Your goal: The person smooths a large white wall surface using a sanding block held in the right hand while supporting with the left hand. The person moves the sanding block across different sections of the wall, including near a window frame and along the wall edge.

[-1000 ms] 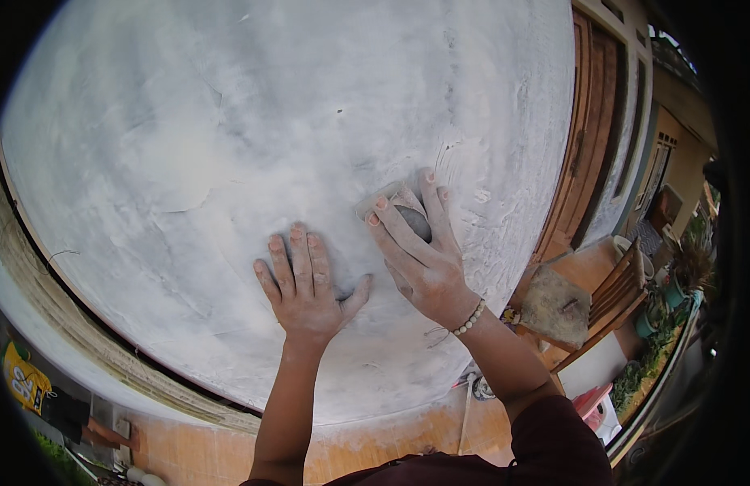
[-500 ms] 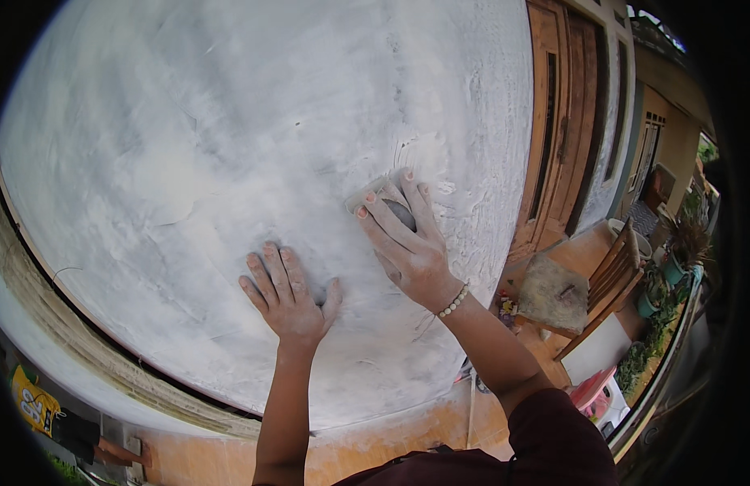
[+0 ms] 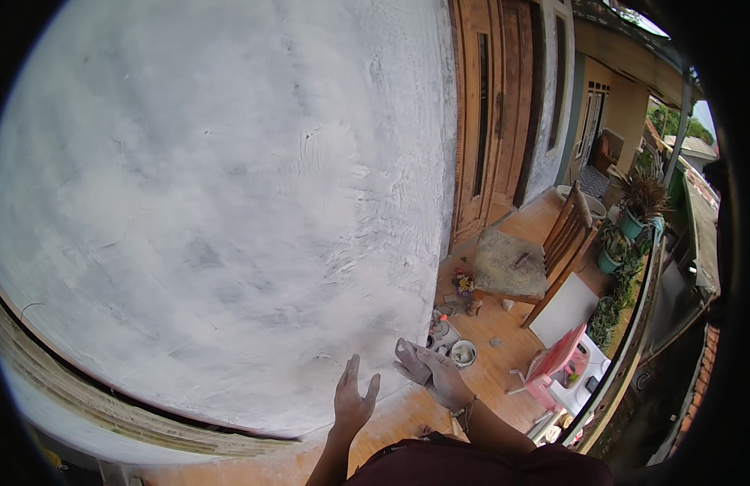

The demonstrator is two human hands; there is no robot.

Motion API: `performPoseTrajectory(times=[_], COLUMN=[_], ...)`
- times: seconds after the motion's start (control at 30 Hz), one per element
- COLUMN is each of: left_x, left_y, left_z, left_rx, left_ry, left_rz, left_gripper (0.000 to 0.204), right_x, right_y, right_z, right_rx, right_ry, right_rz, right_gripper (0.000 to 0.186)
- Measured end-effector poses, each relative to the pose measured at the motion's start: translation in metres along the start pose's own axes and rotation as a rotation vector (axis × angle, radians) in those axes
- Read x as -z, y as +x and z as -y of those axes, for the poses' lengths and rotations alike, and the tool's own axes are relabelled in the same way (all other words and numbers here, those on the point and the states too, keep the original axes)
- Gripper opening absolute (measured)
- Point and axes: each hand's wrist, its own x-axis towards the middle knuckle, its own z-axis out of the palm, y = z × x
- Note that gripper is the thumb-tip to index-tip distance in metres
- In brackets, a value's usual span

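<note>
A large wall (image 3: pixel 213 211) coated in patchy white and grey plaster fills the left and middle of the view. My right hand (image 3: pixel 448 382), dusty and with a beaded bracelet at the wrist, is closed on a grey, dust-covered sanding block (image 3: pixel 413 362). The block is held low, near the wall's lower right corner, and appears clear of the surface. My left hand (image 3: pixel 354 398) is open just left of it, fingers up and thumb apart, with nothing in it. Whether the left hand touches the wall, I cannot tell.
Right of the wall are a wooden door (image 3: pixel 478 121) and a wooden chair (image 3: pixel 512 263) with a stained seat. A small bucket (image 3: pixel 463 353) stands on the orange tiled floor (image 3: pixel 492 389). Beyond are a pink plastic chair (image 3: pixel 557 364), potted plants (image 3: pixel 631 223) and a railing.
Both hands have come down and back from the middle of the wall. The sanding block left the wall with my right hand. The view has swung right, showing more of the porch.
</note>
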Motion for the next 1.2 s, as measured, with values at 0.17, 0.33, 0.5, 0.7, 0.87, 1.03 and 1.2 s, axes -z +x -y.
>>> performPoseTrajectory(times=[0.17,0.33,0.5,0.7,0.87,1.03,1.2], left_x=[-0.015,0.005,0.012,0.02,0.037,0.042,0.042], left_y=[-0.003,0.004,-0.006,-0.026,-0.039,-0.054,-0.065], left_z=[-0.003,-0.014,-0.018,-0.015,-0.009,-0.007,0.008], left_rx=[0.354,0.473,0.487,0.563,0.614,0.572,0.557], left_ry=[-0.609,-0.741,-0.767,-0.878,-0.968,-1.056,-1.037], left_rz=[0.216,0.216,0.085,-0.042,-0.015,0.037,-0.013], left_gripper=[0.051,0.032,0.03,0.028,0.027,0.031,0.029], right_x=[-0.013,-0.031,-0.036,-0.035,-0.03,-0.033,-0.045], right_y=[-0.023,-0.027,-0.028,-0.033,-0.035,-0.042,-0.047], right_z=[-0.008,-0.007,-0.009,-0.03,-0.049,-0.07,-0.085], right_rx=[-0.218,-0.191,-0.226,-0.203,-0.153,-0.129,-0.043], right_ry=[0.121,-0.046,-0.138,-0.297,-0.498,-0.455,-0.586], right_rz=[0.088,0.145,0.045,-0.103,-0.05,-0.124,-0.201], right_gripper=[0.05,0.048,0.046,0.035,0.026,0.027,0.028])
